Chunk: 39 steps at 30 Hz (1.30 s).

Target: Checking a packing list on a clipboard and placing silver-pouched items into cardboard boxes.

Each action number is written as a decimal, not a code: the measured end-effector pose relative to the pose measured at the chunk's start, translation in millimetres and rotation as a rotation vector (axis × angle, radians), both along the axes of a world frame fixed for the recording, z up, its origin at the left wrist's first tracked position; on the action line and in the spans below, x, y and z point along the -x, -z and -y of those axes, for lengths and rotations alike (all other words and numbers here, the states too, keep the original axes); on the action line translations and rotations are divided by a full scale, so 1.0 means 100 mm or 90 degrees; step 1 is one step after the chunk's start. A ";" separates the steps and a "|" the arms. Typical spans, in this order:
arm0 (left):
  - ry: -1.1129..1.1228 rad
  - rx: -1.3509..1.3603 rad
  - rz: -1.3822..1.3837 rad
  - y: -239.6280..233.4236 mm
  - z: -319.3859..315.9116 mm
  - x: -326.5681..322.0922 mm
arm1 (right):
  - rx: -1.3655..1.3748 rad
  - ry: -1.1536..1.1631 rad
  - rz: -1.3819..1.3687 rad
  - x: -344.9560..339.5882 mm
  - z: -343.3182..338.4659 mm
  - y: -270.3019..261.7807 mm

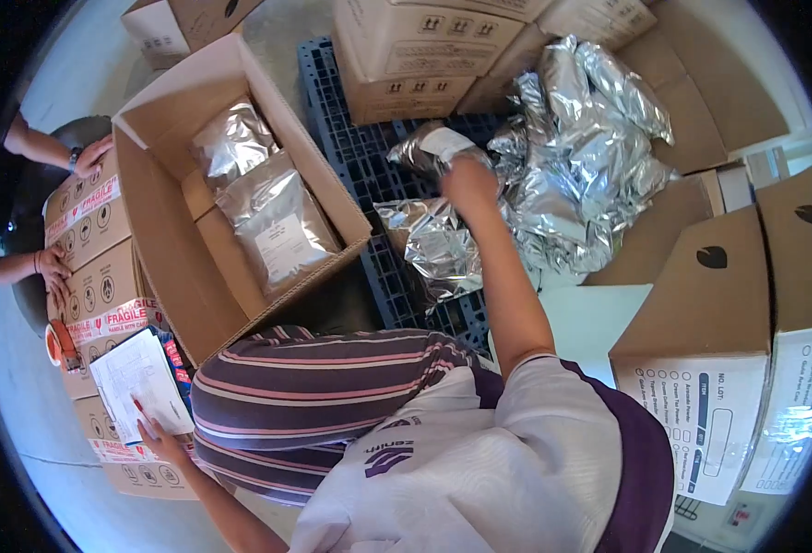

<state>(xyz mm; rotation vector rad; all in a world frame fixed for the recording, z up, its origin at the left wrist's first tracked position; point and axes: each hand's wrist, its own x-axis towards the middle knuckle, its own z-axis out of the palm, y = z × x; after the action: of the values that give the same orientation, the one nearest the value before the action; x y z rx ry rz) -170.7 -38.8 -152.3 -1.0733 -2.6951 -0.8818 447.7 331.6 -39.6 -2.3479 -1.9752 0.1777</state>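
Note:
My right hand (471,185) is on a silver foil pouch (416,148) with a white label, its fingers curled against the pouch and partly blurred. More foil pouches (572,173) lie heaped just beyond it, and another crumpled pouch (444,249) rests below on the blue plastic pallet (336,138). Over at the left, my left hand (162,442) is at the lower edge of a clipboard with a written sheet (129,373). A red pen (138,403) sticks out from its fingertips over the paper.
An open carton (205,297) holds foil pouches (281,235), one labelled. Another person's hands (91,157) rest on taped cartons (94,276), with a tape roll (60,344) alongside. Stacked cartons (433,55) stand behind; open cartons (696,311) stand at right.

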 end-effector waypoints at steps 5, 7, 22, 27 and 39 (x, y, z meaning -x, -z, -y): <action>0.022 -0.059 0.059 -0.81 -0.60 -0.08 | 0.147 0.208 -0.002 -0.69 0.15 0.04; 0.046 -0.294 0.262 -1.44 -1.16 -0.99 | 0.151 0.238 -0.005 -0.69 0.09 0.32; 0.028 -0.272 0.212 -0.52 -1.17 -1.08 | -0.379 0.193 -0.293 -0.63 -0.26 0.19; 0.049 -0.257 0.214 -0.48 -1.20 -1.07 | -0.336 0.185 -0.206 -0.72 -0.65 0.15; -0.019 -0.291 0.328 -0.33 -0.97 -0.94 | -0.030 0.244 0.422 -1.44 -2.04 0.42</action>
<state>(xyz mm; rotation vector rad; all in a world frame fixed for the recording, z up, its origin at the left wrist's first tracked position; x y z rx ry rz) -76.8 57.9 -119.1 -0.7801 -2.6318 -1.8684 591.6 536.0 -81.2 -2.9414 -1.6181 -0.7450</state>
